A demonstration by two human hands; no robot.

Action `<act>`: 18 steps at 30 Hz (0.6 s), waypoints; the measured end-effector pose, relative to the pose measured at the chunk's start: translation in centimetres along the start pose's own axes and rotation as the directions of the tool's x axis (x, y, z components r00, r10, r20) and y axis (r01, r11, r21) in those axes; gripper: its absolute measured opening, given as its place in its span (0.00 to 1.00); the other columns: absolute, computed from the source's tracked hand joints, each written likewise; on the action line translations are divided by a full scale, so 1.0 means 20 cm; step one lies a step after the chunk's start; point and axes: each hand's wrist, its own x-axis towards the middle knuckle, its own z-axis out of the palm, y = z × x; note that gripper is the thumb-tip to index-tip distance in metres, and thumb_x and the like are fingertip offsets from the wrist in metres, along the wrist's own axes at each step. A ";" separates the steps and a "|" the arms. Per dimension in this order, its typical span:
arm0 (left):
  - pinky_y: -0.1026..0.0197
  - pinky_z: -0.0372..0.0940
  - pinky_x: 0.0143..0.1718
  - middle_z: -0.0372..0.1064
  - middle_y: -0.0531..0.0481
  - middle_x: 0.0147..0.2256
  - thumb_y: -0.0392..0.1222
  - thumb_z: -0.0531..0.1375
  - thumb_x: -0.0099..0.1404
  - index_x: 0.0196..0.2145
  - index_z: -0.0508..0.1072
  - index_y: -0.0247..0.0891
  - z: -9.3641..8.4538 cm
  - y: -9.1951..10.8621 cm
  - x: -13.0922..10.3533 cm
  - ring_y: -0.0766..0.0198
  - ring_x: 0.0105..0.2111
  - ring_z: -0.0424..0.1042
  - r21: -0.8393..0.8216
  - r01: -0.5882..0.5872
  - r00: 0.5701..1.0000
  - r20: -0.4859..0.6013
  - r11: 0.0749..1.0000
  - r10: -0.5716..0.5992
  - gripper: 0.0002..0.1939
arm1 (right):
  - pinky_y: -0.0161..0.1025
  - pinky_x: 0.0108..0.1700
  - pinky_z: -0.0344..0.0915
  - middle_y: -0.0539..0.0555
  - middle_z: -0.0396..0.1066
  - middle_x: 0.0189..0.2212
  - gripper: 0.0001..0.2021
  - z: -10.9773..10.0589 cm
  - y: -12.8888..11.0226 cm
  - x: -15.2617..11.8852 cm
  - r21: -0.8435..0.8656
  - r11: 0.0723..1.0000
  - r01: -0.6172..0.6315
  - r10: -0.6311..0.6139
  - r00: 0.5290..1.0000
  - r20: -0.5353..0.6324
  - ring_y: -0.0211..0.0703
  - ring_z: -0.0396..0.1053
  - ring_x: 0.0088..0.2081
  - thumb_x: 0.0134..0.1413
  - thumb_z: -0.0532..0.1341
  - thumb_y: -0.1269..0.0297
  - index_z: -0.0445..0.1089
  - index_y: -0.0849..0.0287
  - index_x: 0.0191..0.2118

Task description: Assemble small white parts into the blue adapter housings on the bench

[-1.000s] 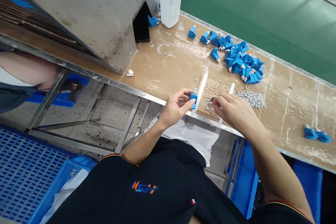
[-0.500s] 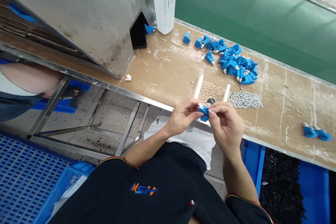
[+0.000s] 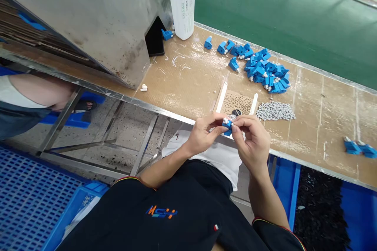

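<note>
Near the table's front edge, my left hand (image 3: 204, 133) is closed on a small blue plastic part (image 3: 226, 125) with a white piece on its top. My right hand (image 3: 251, 137) meets it from the other side, thumb and forefinger pinched against the part's right side. A tiny pale piece shows at those fingertips, though mostly hidden. Just beyond the hands is a small round dark object (image 3: 236, 112), partly covered. It sits by a speckled board (image 3: 239, 102) between two white strips. A pile of small grey pieces (image 3: 275, 111) lies right of the board.
A heap of blue parts (image 3: 266, 70) lies toward the back, with two more (image 3: 361, 148) at far right. A white bottle (image 3: 183, 6) and a black phone (image 3: 155, 39) stand by a metal box (image 3: 88, 19). Another person's leg (image 3: 41, 90) shows at left.
My hands have shifted very slightly left with the blue part. The right fingertips now press closer against its side. The view has tilted a little; the table items stay put.
</note>
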 end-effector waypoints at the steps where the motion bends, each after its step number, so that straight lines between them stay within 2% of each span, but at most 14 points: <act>1: 0.65 0.75 0.41 0.80 0.48 0.39 0.50 0.64 0.72 0.45 0.78 0.38 0.00 0.00 0.00 0.65 0.37 0.80 0.041 -0.039 0.999 -0.004 0.998 0.039 0.13 | 0.38 0.33 0.72 0.53 0.73 0.35 0.04 0.00 0.00 0.00 -0.002 1.000 0.006 -0.006 1.000 0.006 0.43 0.73 0.37 0.66 0.61 0.69 0.69 0.54 0.37; 5: 0.67 0.75 0.41 0.82 0.48 0.38 0.42 0.63 0.73 0.45 0.79 0.38 -0.02 0.00 0.01 0.66 0.36 0.81 0.208 -0.194 0.981 0.009 0.959 0.196 0.08 | 0.37 0.34 0.71 0.52 0.73 0.35 0.05 -0.01 0.01 0.01 -0.014 0.999 0.032 -0.031 0.999 0.025 0.42 0.73 0.37 0.66 0.62 0.71 0.70 0.54 0.37; 9: 0.65 0.76 0.45 0.84 0.46 0.42 0.37 0.62 0.73 0.48 0.79 0.38 -0.05 0.00 0.02 0.64 0.42 0.83 0.257 -0.262 0.965 0.054 0.930 0.256 0.08 | 0.38 0.35 0.70 0.52 0.74 0.34 0.06 -0.02 0.02 0.02 0.010 0.998 0.056 -0.057 0.997 0.050 0.42 0.73 0.36 0.66 0.62 0.72 0.71 0.53 0.37; 14: 0.63 0.77 0.48 0.84 0.45 0.46 0.41 0.62 0.74 0.48 0.80 0.39 -0.06 -0.01 0.03 0.61 0.46 0.84 0.191 -0.247 0.969 0.074 0.950 0.237 0.09 | 0.39 0.36 0.70 0.52 0.74 0.35 0.06 -0.02 0.02 0.01 0.069 0.995 0.068 -0.070 0.997 0.015 0.43 0.73 0.37 0.65 0.63 0.73 0.72 0.53 0.37; 18: 0.60 0.78 0.50 0.83 0.45 0.49 0.44 0.64 0.73 0.48 0.80 0.42 -0.05 0.00 0.04 0.59 0.50 0.83 0.002 -0.145 0.987 0.070 0.989 0.144 0.09 | 0.40 0.35 0.72 0.56 0.74 0.42 0.06 -0.01 0.04 -0.03 0.082 0.991 0.102 -0.100 0.994 -0.035 0.45 0.73 0.40 0.64 0.65 0.70 0.72 0.53 0.44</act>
